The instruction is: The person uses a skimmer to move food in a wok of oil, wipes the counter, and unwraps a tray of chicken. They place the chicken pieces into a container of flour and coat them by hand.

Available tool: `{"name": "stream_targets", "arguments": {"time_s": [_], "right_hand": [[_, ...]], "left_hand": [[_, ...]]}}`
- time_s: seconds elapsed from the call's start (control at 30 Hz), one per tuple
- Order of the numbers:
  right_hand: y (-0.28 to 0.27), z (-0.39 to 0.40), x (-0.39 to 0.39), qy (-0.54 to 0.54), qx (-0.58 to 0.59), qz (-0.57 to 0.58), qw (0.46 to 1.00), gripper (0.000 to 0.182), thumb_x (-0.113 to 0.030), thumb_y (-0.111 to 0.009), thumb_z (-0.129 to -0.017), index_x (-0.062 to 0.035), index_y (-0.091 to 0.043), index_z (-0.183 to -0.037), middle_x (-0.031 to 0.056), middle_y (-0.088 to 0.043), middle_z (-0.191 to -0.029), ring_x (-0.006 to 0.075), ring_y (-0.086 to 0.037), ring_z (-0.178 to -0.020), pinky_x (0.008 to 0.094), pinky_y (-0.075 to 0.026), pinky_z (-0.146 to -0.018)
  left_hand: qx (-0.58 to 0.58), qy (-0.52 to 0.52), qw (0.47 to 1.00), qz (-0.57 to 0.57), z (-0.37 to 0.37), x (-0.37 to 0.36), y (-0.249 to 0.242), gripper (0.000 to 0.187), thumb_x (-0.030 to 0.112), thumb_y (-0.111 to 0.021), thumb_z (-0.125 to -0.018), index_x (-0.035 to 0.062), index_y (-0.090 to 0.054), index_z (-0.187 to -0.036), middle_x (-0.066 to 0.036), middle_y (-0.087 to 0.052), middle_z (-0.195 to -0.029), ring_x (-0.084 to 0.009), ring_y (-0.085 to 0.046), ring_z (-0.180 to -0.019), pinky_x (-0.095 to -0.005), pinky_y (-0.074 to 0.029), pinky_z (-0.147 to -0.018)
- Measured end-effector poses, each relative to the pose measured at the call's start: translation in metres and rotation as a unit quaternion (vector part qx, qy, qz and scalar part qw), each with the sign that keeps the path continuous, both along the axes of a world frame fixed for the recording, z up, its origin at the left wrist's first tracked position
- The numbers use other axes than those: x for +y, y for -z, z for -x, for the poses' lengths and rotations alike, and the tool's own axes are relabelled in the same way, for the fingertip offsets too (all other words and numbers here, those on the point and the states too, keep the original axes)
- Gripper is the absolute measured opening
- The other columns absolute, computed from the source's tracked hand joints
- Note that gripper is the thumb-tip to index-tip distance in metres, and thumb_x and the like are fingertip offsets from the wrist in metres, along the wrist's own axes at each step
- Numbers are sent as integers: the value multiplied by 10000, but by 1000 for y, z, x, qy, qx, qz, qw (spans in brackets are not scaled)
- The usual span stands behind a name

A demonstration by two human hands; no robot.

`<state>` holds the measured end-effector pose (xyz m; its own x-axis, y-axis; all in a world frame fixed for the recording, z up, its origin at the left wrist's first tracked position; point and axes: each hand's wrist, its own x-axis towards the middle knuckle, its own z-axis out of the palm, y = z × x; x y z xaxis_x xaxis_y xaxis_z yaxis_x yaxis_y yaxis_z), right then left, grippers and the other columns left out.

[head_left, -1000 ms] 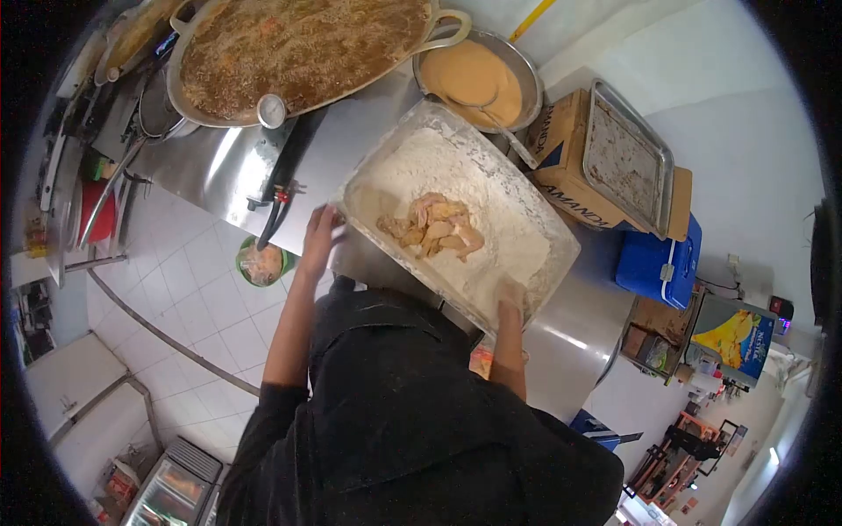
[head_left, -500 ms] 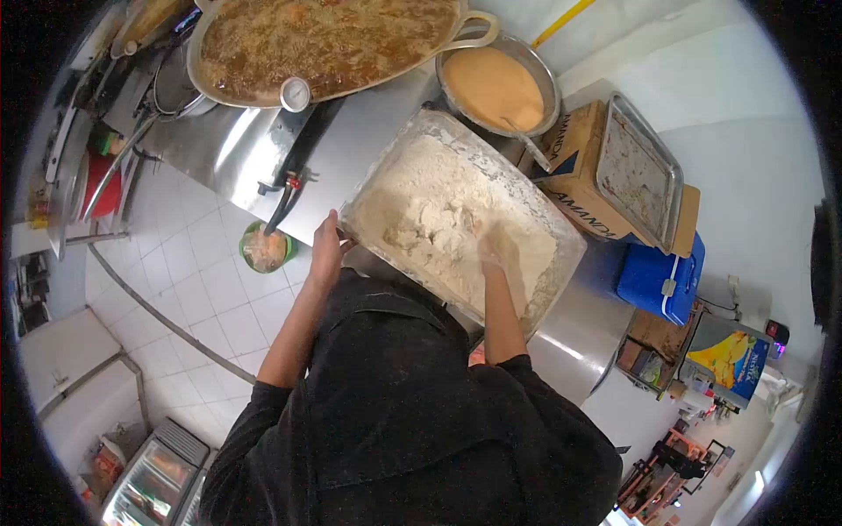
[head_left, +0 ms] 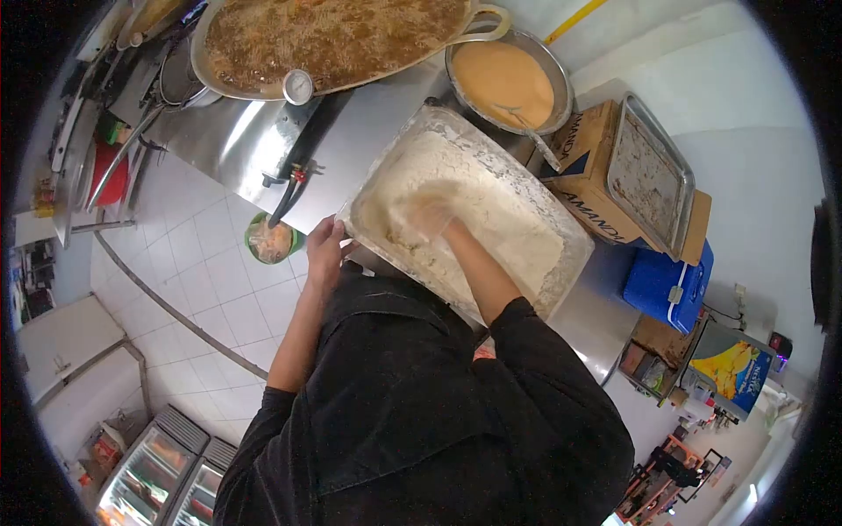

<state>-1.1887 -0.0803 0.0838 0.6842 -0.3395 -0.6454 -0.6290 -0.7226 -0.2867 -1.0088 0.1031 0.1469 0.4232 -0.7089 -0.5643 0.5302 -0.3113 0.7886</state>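
A rectangular tub (head_left: 574, 263) of pale flour (head_left: 500, 210) sits tilted in front of me on the steel counter. My left hand (head_left: 326, 248) grips the tub's near left corner, its fingers closed on the rim. Inside the tub, my right hand (head_left: 430, 219) is down in the flour at the left half. Motion smears its fingers, and flour coats it, so what it holds, if anything, does not show. Lumps in the flour are partly hidden around that hand.
A wide pan of bubbling oil (head_left: 324, 44) with a dial thermometer (head_left: 298, 87) stands at the back left. Behind the tub is a bowl of orange batter (head_left: 504, 83) with a utensil in it. A cardboard box (head_left: 583, 180) bears a metal tray (head_left: 651, 175) at right.
My right hand has swept leftward through the flour, from the tub's right half to its left. The lumpy heap there is flatter or covered. My left hand stays on the corner.
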Motion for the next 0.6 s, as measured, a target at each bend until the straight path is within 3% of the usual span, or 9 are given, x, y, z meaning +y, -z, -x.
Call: {"name": "stream_targets", "arguments": {"time_s": [0.03, 0.1, 0.17, 0.27, 0.37, 0.43, 0.47, 0.53, 0.6], "right_hand": [[-98, -31, 15, -168, 127, -12, 978, 338, -213, -493, -893, -40, -562, -1175, 199, -598, -1165, 315, -593, -1071, 449, -500, -849], [-53, 10, 35, -109, -49, 79, 990, 325, -254, -535, -863, -114, -622, -1143, 155, -601, -1195, 306, -579, -1111, 460, -495, -872], [-58, 55, 52, -43, -322, 219, 920, 314, -339, -474, -917, -121, -700, -935, 112, -671, -1067, 300, -600, -1066, 553, -417, -900], [-124, 80, 38, -80, -129, 184, 971, 285, -355, -513, -893, -141, -687, -966, 107, -656, -1064, 270, -607, -1047, 509, -456, -875], [-138, 48, 16, -28, 83, 66, 994, 320, -366, -475, -919, -121, -681, -921, 123, -676, -979, 298, -603, -999, 553, -403, -895], [-56, 38, 17, 46, -239, 104, 964, 281, -331, -502, -905, -108, -672, -929, 120, -666, -854, 254, -647, -787, 455, -495, -677], [-48, 22, 29, 143, -249, -32, 957, 267, -316, -512, -893, -92, -654, -867, 117, -653, -833, 267, -628, -739, 451, -491, -651], [-40, 10, 39, 151, -247, -86, 953, 242, -288, -531, -864, -76, -635, -809, 110, -635, -806, 281, -604, -699, 447, -485, -640], [-36, 8, 49, -17, -224, 73, 972, 203, -263, -548, -831, -78, -631, -815, 101, -623, -795, 281, -594, -714, 447, -479, -668]], "left_hand": [[-3, -2, 1000, -3, 0, 1, 1, 294, 169, -496, -991, -38, -549, -1193, -111, -616, -1083, -201, -612, -978, -363, -557, -827], [-6, -7, 1000, -6, -3, -1, 5, 284, 170, -507, -988, -39, -559, -1173, -110, -622, -1066, -198, -617, -962, -361, -563, -818], [-3, -10, 1000, -13, -4, 2, 7, 279, 177, -515, -986, -38, -567, -1156, -108, -626, -1049, -196, -622, -947, -361, -566, -815], [17, -7, 1000, -6, -4, 1, -2, 196, 155, -509, -987, 8, -594, -1087, -73, -640, -986, -172, -632, -920, -376, -564, -854], [16, -15, 1000, -16, -1, -1, -5, 196, 160, -503, -989, 16, -593, -1087, -69, -641, -984, -170, -629, -918, -372, -557, -851], [8, -14, 1000, -10, 0, -3, -7, 198, 168, -504, -990, 21, -594, -1086, -66, -642, -982, -171, -629, -915, -371, -552, -848], [5, -13, 1000, -9, -1, -1, -7, 199, 172, -504, -990, 23, -594, -1086, -64, -642, -981, -171, -629, -913, -370, -550, -847], [4, -11, 1000, -11, 0, -1, 0, 201, 172, -516, -985, 21, -584, -1099, -62, -641, -984, -172, -625, -913, -366, -547, -843], [1, -6, 1000, -8, -2, 0, -1, 204, 170, -520, -983, 19, -580, -1106, -64, -640, -987, -173, -623, -911, -363, -547, -840]]}}
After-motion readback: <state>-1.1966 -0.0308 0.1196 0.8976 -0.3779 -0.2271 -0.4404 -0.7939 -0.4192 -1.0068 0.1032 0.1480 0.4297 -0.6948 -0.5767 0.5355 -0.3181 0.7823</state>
